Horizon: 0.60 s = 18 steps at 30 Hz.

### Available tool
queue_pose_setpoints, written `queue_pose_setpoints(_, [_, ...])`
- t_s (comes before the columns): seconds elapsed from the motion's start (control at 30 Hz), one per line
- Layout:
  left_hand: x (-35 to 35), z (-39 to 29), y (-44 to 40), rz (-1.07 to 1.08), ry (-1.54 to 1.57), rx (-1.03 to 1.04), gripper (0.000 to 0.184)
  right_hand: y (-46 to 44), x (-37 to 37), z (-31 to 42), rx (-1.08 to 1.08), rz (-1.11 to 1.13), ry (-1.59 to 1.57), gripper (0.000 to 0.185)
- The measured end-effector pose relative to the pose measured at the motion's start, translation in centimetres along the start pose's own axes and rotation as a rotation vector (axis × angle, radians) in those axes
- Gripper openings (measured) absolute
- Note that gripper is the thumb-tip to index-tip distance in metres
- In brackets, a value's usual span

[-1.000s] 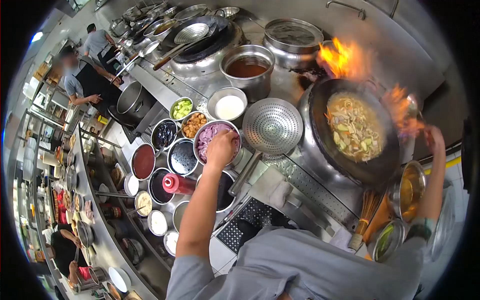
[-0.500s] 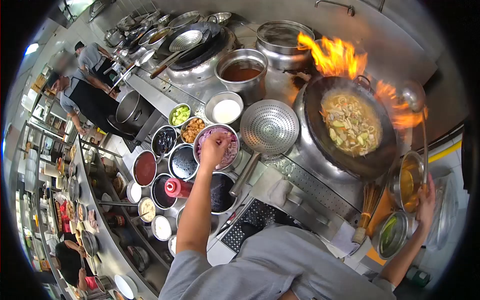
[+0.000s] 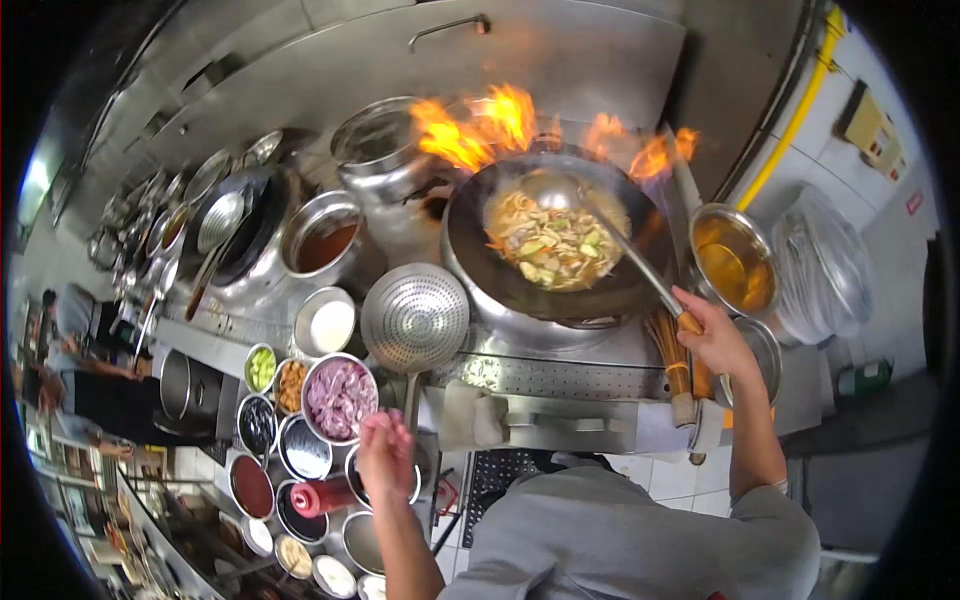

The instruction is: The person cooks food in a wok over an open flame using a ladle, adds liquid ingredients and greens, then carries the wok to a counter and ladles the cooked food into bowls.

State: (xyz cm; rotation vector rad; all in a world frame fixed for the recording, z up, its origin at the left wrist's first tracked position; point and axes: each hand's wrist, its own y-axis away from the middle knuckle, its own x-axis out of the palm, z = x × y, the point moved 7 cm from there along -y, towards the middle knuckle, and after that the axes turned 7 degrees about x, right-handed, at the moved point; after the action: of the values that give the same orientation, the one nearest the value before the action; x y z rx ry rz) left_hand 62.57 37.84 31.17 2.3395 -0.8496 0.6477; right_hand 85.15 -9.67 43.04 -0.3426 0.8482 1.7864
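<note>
My right hand [image 3: 715, 340] grips the wooden end of a long ladle [image 3: 645, 265]. The ladle's bowl is over the noodle-like strips and vegetables [image 3: 555, 255] cooking in a large dark wok [image 3: 625, 290]. Flames [image 3: 490, 130] rise behind the wok's far rim. My left hand [image 3: 388, 455] is just below a steel bowl of sliced purple onions [image 3: 340, 398], its fingers bunched together; what they hold, if anything, is hidden. Near that wrist lies a red squeeze bottle [image 3: 322, 495]. A round perforated strainer [image 3: 415, 315] rests between the onion bowl and the wok.
Several sauce and ingredient containers [image 3: 250, 485] stand at the left. Pots [image 3: 325, 245] line the back of the range. A bowl of yellowish liquid [image 3: 735, 262] and a bamboo brush [image 3: 672, 375] sit at the right. Co-workers [image 3: 90, 390] stand far left.
My view has turned right. My left hand has come out of the onion bowl toward me. My right hand has brought the ladle from beside the wok to over the food.
</note>
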Motion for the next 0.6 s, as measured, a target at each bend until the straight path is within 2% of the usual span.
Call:
queue_pose_setpoints(0.07, [2.4, 2.1, 1.5, 0.117, -0.01, -0.053, 0.013, 0.6, 0.1, -1.2, -0.084, 0.023, -0.11, 0.068])
queue_pose_setpoints(0.17, [6.5, 4.1, 3.0, 0.111, -0.005, -0.173, 0.013, 2.0, -0.6, -2.7, -0.238, -0.062, -0.069, 0.07])
queue_pose_setpoints(0.27, [13.3, 4.4, 0.6, 0.142, 0.036, -0.154, 0.013, 3.2, -1.4, -4.1, -0.213, -0.108, -0.104, 0.07])
queue_pose_setpoints(0.33, [20.5, 4.6, -5.4, 0.397, 0.128, -0.034, 0.014, 5.2, -2.0, -3.2, 0.005, -0.026, -0.254, 0.07])
queue_pose_setpoints(0.37, [26.1, 3.5, -8.3, 0.428, 0.211, 0.064, 0.015, 5.3, -2.3, -3.2, -0.009, -0.031, -0.293, 0.071])
queue_pose_setpoints(0.43, [36.2, 1.6, -15.5, 0.577, 0.083, 0.143, 0.027, 5.5, -2.3, -4.0, -0.016, -0.035, -0.372, 0.072])
queue_pose_setpoints(0.47, [39.0, 1.9, -18.4, 0.349, 0.016, 0.059, 0.033, 5.5, -2.4, -4.4, -0.017, -0.031, -0.38, 0.072])
queue_pose_setpoints(0.5, [40.4, 2.2, -20.4, 0.29, -0.049, 0.059, 0.037, 5.5, -2.6, -4.9, -0.017, -0.031, -0.389, 0.073])
queue_pose_setpoints(0.6, [39.9, 3.9, -19.2, 0.396, -0.09, 0.146, 0.039, 4.8, -2.9, -7.0, -0.02, -0.021, -0.431, 0.075])
